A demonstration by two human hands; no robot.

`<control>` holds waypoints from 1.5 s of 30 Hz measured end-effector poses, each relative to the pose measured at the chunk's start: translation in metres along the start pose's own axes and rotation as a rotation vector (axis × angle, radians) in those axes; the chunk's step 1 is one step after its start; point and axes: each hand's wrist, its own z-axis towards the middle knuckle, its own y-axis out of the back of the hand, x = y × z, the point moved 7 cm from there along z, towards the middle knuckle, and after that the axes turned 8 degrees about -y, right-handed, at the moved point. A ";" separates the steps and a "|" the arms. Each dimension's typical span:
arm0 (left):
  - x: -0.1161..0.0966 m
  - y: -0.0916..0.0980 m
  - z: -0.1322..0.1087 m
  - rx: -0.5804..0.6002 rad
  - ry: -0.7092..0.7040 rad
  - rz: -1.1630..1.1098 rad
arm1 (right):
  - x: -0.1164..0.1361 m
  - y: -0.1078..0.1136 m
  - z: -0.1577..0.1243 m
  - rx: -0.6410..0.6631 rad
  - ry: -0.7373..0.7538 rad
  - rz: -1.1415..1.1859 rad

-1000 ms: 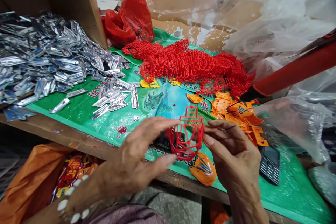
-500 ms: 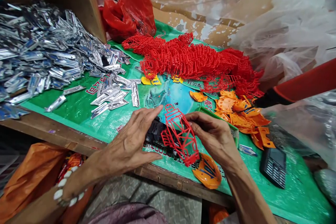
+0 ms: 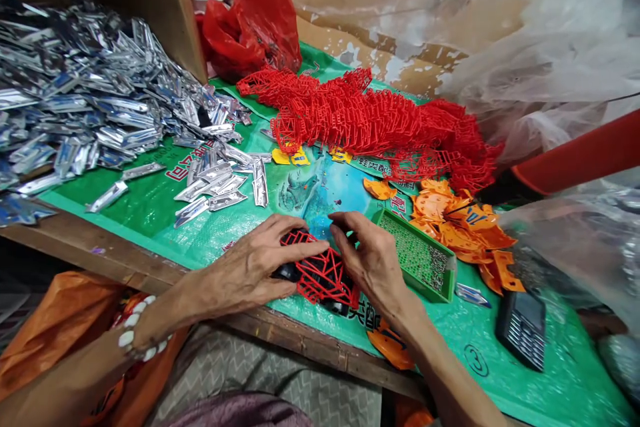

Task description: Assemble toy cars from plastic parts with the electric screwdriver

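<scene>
A red lattice toy car frame (image 3: 327, 273) lies over a black toy car chassis (image 3: 286, 271) near the table's front edge. My left hand (image 3: 255, 260) grips the toy car from the left, its fingers across the top of the frame and its thumb along the near side. My right hand (image 3: 373, 253) is at the car's right end, fingers bent and apart, with no object visible in them. Whether its fingertips touch the frame I cannot tell. Below my right wrist lies an orange shell piece (image 3: 393, 343), partly hidden by the forearm.
A green tray (image 3: 420, 260) of small metal pieces stands to the right, beside orange shells (image 3: 463, 223) and a black keypad phone (image 3: 521, 330). Red frames (image 3: 370, 120) are heaped behind. Silver parts (image 3: 90, 100) are piled left. A red-and-black rod (image 3: 575, 153) juts in from the right.
The red frame, tilted up in my right hand before, now lies down on the black chassis. My left hand has closed over it, and my right hand has shifted left, exposing the green tray.
</scene>
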 end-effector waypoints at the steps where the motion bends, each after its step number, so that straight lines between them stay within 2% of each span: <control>1: 0.000 0.000 0.000 -0.010 -0.010 0.009 | 0.004 0.006 -0.004 -0.020 0.000 -0.011; 3: 0.000 -0.001 0.000 -0.033 -0.015 0.003 | 0.016 0.013 -0.014 0.026 0.026 -0.031; 5: 0.001 -0.001 -0.001 -0.053 -0.014 -0.004 | 0.026 0.010 -0.027 0.179 0.062 -0.046; 7: 0.004 -0.001 -0.003 -0.067 -0.006 0.003 | 0.030 0.009 -0.039 0.247 0.053 -0.032; 10: 0.007 -0.002 -0.007 -0.038 -0.009 0.037 | 0.027 0.005 -0.047 0.265 0.008 -0.011; 14: 0.003 -0.003 -0.005 0.012 -0.055 0.093 | 0.024 -0.002 -0.047 0.289 0.019 -0.003; 17: -0.005 -0.003 0.002 0.015 -0.091 0.144 | 0.018 -0.008 -0.047 0.263 -0.010 0.015; 20: -0.012 -0.003 0.006 -0.008 -0.125 0.148 | 0.008 -0.011 -0.050 0.214 -0.115 0.134; 23: -0.007 -0.007 0.006 0.002 -0.094 0.108 | 0.005 -0.003 -0.060 0.170 -0.141 0.188; 27: 0.000 -0.011 0.007 0.032 -0.048 0.065 | 0.000 0.034 -0.090 0.050 -0.092 -0.104; 30: -0.002 -0.011 0.013 0.025 -0.051 0.056 | -0.017 0.050 -0.117 0.078 -0.126 -0.302; 34: -0.001 -0.012 0.016 0.016 -0.028 0.020 | -0.039 0.047 -0.143 0.163 -0.228 -0.259; 37: 0.004 -0.016 0.013 0.005 -0.007 -0.028 | -0.042 0.047 -0.153 0.124 -0.239 -0.258; 41: 0.001 -0.016 0.011 -0.043 -0.047 -0.056 | -0.038 0.059 -0.152 0.027 -0.185 -0.256; 45: -0.002 -0.008 0.012 -0.049 -0.061 -0.068 | -0.025 0.070 -0.126 -0.013 -0.124 -0.261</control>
